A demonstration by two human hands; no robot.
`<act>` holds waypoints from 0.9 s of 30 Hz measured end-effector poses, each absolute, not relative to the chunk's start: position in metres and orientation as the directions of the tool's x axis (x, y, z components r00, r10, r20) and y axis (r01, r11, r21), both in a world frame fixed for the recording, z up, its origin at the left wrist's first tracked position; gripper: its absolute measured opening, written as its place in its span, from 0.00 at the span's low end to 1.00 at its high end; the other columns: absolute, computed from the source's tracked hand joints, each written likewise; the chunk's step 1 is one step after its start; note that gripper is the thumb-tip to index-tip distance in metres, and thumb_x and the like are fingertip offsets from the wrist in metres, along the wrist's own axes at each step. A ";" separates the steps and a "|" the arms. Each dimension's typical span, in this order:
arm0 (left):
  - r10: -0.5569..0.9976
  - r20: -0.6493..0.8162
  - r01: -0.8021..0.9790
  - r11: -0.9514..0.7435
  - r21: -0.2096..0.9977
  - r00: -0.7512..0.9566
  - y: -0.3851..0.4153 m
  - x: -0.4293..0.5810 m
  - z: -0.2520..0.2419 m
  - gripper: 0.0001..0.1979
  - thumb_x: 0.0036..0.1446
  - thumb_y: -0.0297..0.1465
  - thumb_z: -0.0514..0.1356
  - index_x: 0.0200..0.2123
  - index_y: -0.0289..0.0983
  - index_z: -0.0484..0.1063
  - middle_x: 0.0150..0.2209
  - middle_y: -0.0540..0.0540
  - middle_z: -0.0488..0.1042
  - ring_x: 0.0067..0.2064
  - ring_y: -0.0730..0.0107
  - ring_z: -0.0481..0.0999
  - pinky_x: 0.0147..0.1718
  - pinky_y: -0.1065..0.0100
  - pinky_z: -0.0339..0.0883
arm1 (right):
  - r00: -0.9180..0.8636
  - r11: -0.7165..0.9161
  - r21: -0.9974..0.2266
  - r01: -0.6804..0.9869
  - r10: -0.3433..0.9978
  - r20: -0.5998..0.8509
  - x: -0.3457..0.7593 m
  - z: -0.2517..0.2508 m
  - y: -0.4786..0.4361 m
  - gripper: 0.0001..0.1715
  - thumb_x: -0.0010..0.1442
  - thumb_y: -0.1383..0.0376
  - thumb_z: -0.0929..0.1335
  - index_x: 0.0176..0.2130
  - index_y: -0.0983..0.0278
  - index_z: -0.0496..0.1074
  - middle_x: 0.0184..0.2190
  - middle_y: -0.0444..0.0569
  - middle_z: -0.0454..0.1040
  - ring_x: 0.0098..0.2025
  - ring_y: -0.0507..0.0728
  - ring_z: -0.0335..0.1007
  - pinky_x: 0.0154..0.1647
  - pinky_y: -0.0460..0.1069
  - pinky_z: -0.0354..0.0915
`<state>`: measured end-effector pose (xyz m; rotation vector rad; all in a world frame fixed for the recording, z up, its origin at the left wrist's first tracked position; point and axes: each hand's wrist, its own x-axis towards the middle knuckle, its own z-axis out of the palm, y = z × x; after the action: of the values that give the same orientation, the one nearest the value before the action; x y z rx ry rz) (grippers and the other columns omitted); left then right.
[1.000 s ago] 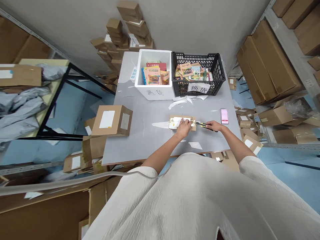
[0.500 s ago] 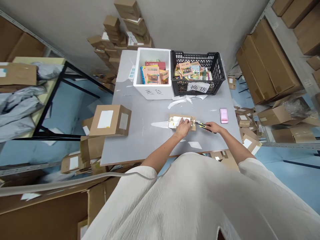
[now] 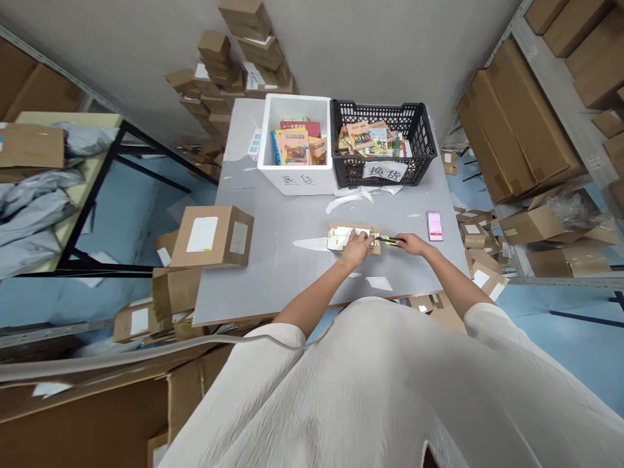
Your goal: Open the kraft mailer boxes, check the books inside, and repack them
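A small cardboard box (image 3: 374, 249) lies in the middle part of the tabletop (image 3: 283, 279), a bit nearer the right edge than the left. A white label (image 3: 338, 239) is on the left part of its top, and shiny tape shows near its right end.

The left hand (image 3: 357, 248) is spread on top of the small cardboard box. It looks like it presses down to keep it from sliding, and is not wrapped around it. The right hand (image 3: 411, 244) is closed around a yellow and black box cutter (image 3: 389, 240).

The right hand has just come closer to the small cardboard box. A second ago more of the box cutter stuck out past the box's right end; now its front seems to reach over that end, close to the left fingers. So the box cutter looks to be at the taped part now. The blade is too small to see, so I cannot tell if any tape is cut. The left hand has stayed put.

A phone (image 3: 435, 226) lies by the right edge. A white foam box (image 3: 303, 180) and a black crate (image 3: 351, 174), both with books inside, stand along the far edge. A bigger cardboard box (image 3: 223, 234) sits at the left edge.
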<state>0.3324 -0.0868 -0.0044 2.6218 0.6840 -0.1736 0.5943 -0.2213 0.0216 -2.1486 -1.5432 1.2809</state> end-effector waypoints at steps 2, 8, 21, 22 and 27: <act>0.444 -0.227 0.499 -0.783 0.372 0.867 -0.087 0.332 -0.004 0.32 0.63 0.23 0.67 0.68 0.45 0.72 0.62 0.39 0.73 0.59 0.51 0.83 0.83 0.37 0.43 | 0.035 -0.527 -0.653 0.544 0.792 -0.610 0.595 0.026 -0.226 0.18 0.73 0.52 0.68 0.50 0.62 0.80 0.36 0.47 0.82 0.33 0.56 0.71 0.35 0.48 0.65; 0.429 -0.227 0.484 -0.799 0.357 0.874 -0.085 0.334 -0.003 0.30 0.64 0.24 0.67 0.68 0.43 0.71 0.62 0.39 0.74 0.59 0.51 0.83 0.83 0.37 0.44 | -0.045 -0.646 -0.678 0.351 0.711 -0.701 0.585 0.028 -0.248 0.20 0.68 0.46 0.73 0.41 0.60 0.75 0.30 0.43 0.77 0.26 0.51 0.63 0.25 0.45 0.58; 0.545 -0.145 0.543 -0.699 0.465 0.826 -0.077 0.334 0.001 0.35 0.69 0.30 0.60 0.77 0.40 0.62 0.78 0.32 0.61 0.75 0.42 0.68 0.72 0.45 0.66 | 0.312 -0.590 -0.774 0.232 0.798 -0.515 0.577 0.015 -0.251 0.30 0.76 0.39 0.65 0.54 0.60 0.73 0.41 0.50 0.85 0.36 0.57 0.79 0.39 0.49 0.73; 0.565 -0.136 0.558 -0.693 0.458 0.814 -0.074 0.335 0.002 0.33 0.69 0.28 0.58 0.76 0.40 0.63 0.77 0.32 0.62 0.76 0.42 0.67 0.74 0.44 0.64 | 0.309 -0.581 -0.772 0.260 0.807 -0.503 0.576 0.016 -0.252 0.30 0.77 0.40 0.63 0.56 0.60 0.74 0.42 0.50 0.85 0.37 0.57 0.79 0.42 0.50 0.74; 0.590 -0.159 0.594 -0.681 0.428 0.791 -0.063 0.337 0.001 0.32 0.69 0.25 0.56 0.75 0.40 0.65 0.77 0.32 0.66 0.78 0.44 0.64 0.76 0.41 0.58 | 0.275 -0.457 -0.739 0.495 0.889 -0.366 0.567 0.025 -0.259 0.26 0.80 0.51 0.62 0.64 0.58 0.78 0.53 0.53 0.85 0.53 0.63 0.81 0.57 0.55 0.74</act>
<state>0.3373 -0.0632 0.0007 2.5162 0.8864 -0.0117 0.5670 -0.2593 0.0246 -2.0624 -1.2425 1.0690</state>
